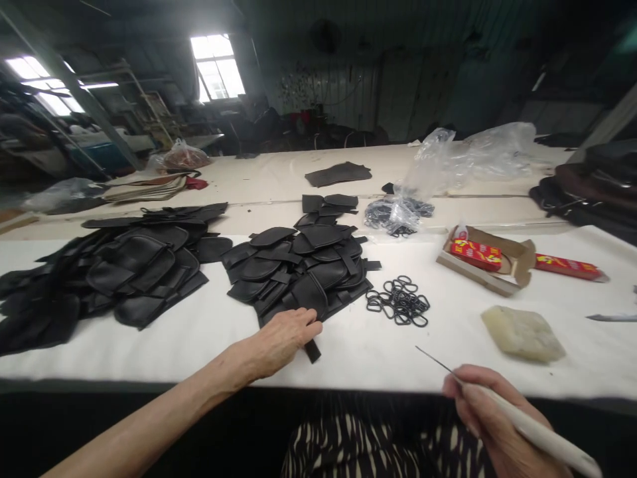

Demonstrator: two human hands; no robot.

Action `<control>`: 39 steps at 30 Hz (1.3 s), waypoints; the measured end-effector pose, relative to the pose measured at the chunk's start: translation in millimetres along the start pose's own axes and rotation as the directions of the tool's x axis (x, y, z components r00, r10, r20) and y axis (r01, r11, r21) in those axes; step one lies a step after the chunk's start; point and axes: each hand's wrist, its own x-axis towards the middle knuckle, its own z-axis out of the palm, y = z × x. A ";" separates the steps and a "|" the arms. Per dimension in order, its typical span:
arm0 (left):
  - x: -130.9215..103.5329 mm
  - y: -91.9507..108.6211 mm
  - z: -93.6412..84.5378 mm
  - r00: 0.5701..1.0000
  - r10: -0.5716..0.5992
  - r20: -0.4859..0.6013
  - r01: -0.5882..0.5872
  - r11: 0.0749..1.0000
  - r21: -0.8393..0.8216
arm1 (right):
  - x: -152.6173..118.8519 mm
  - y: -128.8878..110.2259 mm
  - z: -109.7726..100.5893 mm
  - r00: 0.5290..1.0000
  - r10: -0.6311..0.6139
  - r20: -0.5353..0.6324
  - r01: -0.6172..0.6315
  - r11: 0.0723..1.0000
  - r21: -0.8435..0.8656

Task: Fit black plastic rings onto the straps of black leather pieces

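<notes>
My left hand (288,337) is at the near edge of the middle pile, its fingers closed over a black leather-like piece (309,295) with a rounded flap. A short black strap (312,350) sticks out below the fingers. In my right hand (490,411), at the table's front edge, is an awl-like tool (535,425) with a thick white handle. Its thin metal tip points left and away from me, apart from everything else. Between the hands, farther back, lies a heap of black metal D-rings (399,302).
Another pile of black pieces (144,265) lies left. At right are an open cardboard box (485,282) with red packets, a red tube-like pack (567,267), a yellowish block (522,334) and a pointed tool (614,318). Clear plastic bags (478,159) lie behind.
</notes>
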 end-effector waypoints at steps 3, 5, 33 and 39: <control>5.7 -5.8 1.4 0.999 -0.032 -0.007 0.031 0.996 -0.080 | 6.6 -9.8 10.6 0.986 -0.160 0.044 0.165 0.966 -0.199; 8.6 -4.0 1.2 0.996 -0.085 -0.032 0.079 0.986 -0.145 | 15.4 -11.1 21.1 0.940 -0.309 0.142 0.338 0.900 -0.275; 44.0 58.3 47.0 0.763 -0.630 0.145 0.103 -0.104 -0.989 | 85.2 12.5 53.1 0.378 -0.567 0.732 0.872 -0.048 -0.488; 53.9 75.5 47.4 0.776 -0.611 0.158 0.090 -0.142 -0.986 | 77.6 16.8 31.2 0.426 -0.630 0.650 0.845 0.020 -0.534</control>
